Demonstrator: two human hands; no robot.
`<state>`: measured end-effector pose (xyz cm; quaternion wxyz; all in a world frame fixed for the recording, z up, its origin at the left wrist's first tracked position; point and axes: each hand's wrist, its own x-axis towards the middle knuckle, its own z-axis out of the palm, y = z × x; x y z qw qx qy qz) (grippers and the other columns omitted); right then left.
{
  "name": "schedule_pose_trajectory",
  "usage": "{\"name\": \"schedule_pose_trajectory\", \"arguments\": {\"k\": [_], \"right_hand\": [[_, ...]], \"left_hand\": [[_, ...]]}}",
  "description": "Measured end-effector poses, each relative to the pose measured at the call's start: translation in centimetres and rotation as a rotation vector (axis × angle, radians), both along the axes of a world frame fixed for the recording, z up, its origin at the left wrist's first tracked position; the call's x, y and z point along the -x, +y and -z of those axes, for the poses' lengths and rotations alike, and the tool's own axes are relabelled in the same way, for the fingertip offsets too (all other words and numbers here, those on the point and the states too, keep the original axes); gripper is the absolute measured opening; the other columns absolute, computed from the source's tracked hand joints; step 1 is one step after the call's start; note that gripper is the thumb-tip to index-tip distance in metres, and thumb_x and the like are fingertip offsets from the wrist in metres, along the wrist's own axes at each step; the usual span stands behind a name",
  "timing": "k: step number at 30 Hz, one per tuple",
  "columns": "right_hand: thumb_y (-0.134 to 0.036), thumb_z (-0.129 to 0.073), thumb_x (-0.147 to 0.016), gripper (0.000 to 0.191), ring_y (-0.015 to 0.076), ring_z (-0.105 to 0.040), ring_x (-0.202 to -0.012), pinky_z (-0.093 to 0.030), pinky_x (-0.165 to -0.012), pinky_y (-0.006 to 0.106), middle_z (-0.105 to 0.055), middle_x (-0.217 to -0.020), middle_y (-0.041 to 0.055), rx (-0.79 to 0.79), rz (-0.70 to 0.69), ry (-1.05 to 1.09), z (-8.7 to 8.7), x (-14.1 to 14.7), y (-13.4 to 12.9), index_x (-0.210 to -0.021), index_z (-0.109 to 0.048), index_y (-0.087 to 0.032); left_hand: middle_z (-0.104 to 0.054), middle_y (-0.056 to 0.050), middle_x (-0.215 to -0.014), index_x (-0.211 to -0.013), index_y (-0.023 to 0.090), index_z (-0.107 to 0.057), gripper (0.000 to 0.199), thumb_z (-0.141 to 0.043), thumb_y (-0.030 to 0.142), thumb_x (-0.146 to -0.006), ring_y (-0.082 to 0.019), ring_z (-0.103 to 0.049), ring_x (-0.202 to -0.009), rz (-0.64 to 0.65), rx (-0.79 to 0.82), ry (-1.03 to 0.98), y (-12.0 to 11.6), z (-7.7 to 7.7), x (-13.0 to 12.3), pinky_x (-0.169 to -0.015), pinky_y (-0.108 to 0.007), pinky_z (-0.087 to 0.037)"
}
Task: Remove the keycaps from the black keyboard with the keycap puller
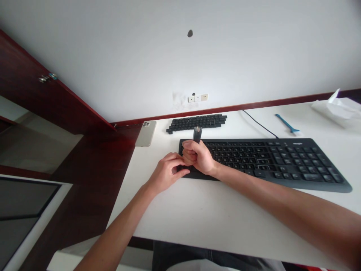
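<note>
Left hand at keyboard edge, right hand gripping dark tool.

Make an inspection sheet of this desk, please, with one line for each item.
surface: white desk, no damage seen
job's things: keyboard; small dark tool; loose keycaps
clutter: phone; blue brush; tissue
hands: right hand grips the tool upright; left hand is at the keyboard's left end
cables: black cable runs from keyboard to desk's back edge
surroundings: white wall; sockets; dark wood cabinet
</note>
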<state>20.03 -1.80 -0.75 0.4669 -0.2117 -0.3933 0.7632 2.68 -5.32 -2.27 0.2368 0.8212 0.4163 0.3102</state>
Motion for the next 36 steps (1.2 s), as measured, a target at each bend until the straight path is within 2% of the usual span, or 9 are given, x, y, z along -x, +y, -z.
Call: {"name": "schedule_pose_trajectory", "arguments": {"k": [4,7,15,18,21,25,28,33,36], "right_hand": [[-0.023,-0.058,-0.079,0.035,0.0071,-0.026,-0.044,-0.022,-0.045,0.026,-0.033,-0.045,-0.0070,-0.266,-0.109,-0.128,-0.4,-0.4,-0.3,-0.050,-0.039,-0.022],[-0.021,-0.055,-0.076,0.033,0.0077,-0.027,-0.046,-0.024,-0.047,0.027,-0.036,-0.045,-0.0058,-0.356,-0.116,-0.187,-0.7,-0.5,-0.5,-0.047,-0.040,-0.021],[-0.021,-0.054,-0.072,0.027,0.0090,-0.029,-0.047,-0.026,-0.048,0.027,-0.038,-0.045,-0.0053,-0.375,-0.171,-0.185,0.0,-0.7,-0.2,-0.049,-0.041,-0.021],[-0.020,-0.053,-0.073,0.026,0.0093,-0.031,-0.047,-0.027,-0.048,0.027,-0.040,-0.046,-0.0049,-0.388,-0.182,-0.188,0.3,-0.9,0.0,-0.049,-0.042,-0.021],[-0.020,-0.054,-0.075,0.028,0.0093,-0.031,-0.048,-0.029,-0.049,0.027,-0.039,-0.047,-0.0053,-0.390,-0.191,-0.198,0.1,-1.1,0.0,-0.049,-0.041,-0.021],[-0.016,-0.055,-0.077,0.025,0.0104,-0.040,-0.050,-0.034,-0.051,0.026,-0.047,-0.050,-0.0040,-0.383,-0.164,-0.194,-1.0,-1.2,0.1,-0.054,-0.047,-0.020],[-0.016,-0.055,-0.081,0.029,0.0086,-0.033,-0.046,-0.027,-0.046,0.025,-0.042,-0.048,-0.0058,-0.305,-0.168,-0.145,-1.5,-1.1,0.2,-0.055,-0.043,-0.021],[-0.021,-0.058,-0.083,0.037,0.0068,-0.021,-0.045,-0.016,-0.043,0.025,-0.029,-0.047,-0.0082,-0.180,-0.181,-0.030,-1.1,-0.8,0.4,-0.054,-0.035,-0.023],[-0.022,-0.058,-0.082,0.037,0.0065,-0.020,-0.044,-0.018,-0.042,0.025,-0.028,-0.048,-0.0087,-0.161,-0.186,-0.014,-0.9,-0.7,0.5,-0.054,-0.034,-0.023]], "left_hand": [[-0.073,-0.004,-0.102,-0.095,0.022,-0.076,0.013,-0.082,0.015,-0.086,-0.022,-0.067,-0.096,-0.003,0.023,-0.007,0.0,-0.1,-0.2,-0.082,-0.034,-0.055],[-0.073,-0.004,-0.107,-0.092,0.023,-0.077,0.010,-0.080,0.015,-0.086,-0.022,-0.068,-0.100,-0.011,0.069,-0.036,-0.1,-0.2,-0.2,-0.081,-0.033,-0.055],[-0.071,-0.003,-0.100,-0.083,0.022,-0.078,0.009,-0.086,0.022,-0.080,-0.018,-0.064,-0.083,-0.077,0.206,-0.064,0.1,0.1,-0.5,-0.066,-0.027,-0.049],[-0.070,-0.002,-0.096,-0.082,0.022,-0.076,0.007,-0.083,0.020,-0.081,-0.018,-0.064,-0.084,-0.102,0.230,-0.088,0.0,0.1,-1.0,-0.065,-0.026,-0.049],[-0.071,-0.003,-0.101,-0.082,0.021,-0.074,0.008,-0.081,0.019,-0.080,-0.019,-0.066,-0.087,-0.113,0.212,-0.077,-0.2,0.1,-1.3,-0.066,-0.027,-0.051],[-0.069,-0.004,-0.098,-0.079,0.020,-0.070,0.011,-0.081,0.019,-0.077,-0.021,-0.067,-0.089,-0.150,0.127,-0.024,-0.3,0.4,-1.4,-0.068,-0.029,-0.053],[-0.068,-0.004,-0.093,-0.082,0.021,-0.070,0.012,-0.080,0.021,-0.077,-0.021,-0.066,-0.087,-0.153,0.098,0.009,-0.3,0.5,-1.4,-0.069,-0.030,-0.053],[-0.068,-0.003,-0.090,-0.085,0.022,-0.066,0.015,-0.078,0.021,-0.076,-0.022,-0.064,-0.086,-0.144,0.048,0.017,-0.3,0.2,-1.6,-0.069,-0.031,-0.053],[-0.068,-0.004,-0.091,-0.088,0.021,-0.064,0.015,-0.075,0.020,-0.078,-0.022,-0.063,-0.084,-0.119,0.012,0.041,-0.4,0.0,-1.7,-0.069,-0.033,-0.053]]}}
